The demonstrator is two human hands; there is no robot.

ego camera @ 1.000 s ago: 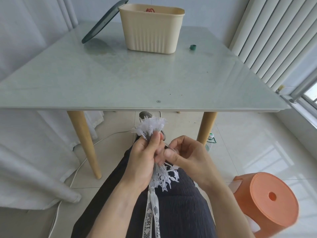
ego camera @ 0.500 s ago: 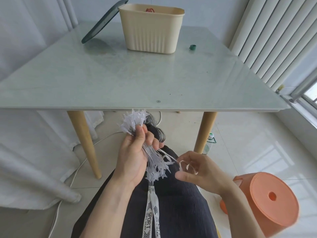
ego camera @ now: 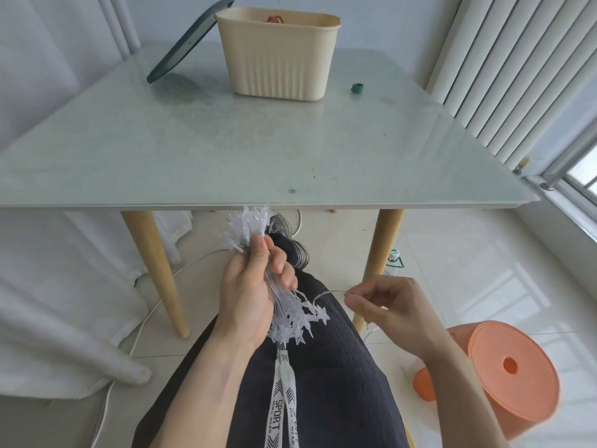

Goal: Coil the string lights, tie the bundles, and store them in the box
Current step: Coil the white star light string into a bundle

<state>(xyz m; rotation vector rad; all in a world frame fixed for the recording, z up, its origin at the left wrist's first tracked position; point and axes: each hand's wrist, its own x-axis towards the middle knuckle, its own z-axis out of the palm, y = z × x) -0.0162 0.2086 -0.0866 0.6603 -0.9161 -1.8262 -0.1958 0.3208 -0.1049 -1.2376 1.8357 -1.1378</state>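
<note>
- One glass desk carries the cream box, a dark lid leaning against it.
- My left hand has its fingers wrapped round the coiled string lights, above my lap.
- My right hand pinches the loose wire end just beside the bundle.

Between the hands, the string lights look like translucent, frosted plastic stars on thin clear wire. Beyond the hands, the surface is glossy, smooth glass on matt wooden legs. The box is matt ribbed plastic.
</note>
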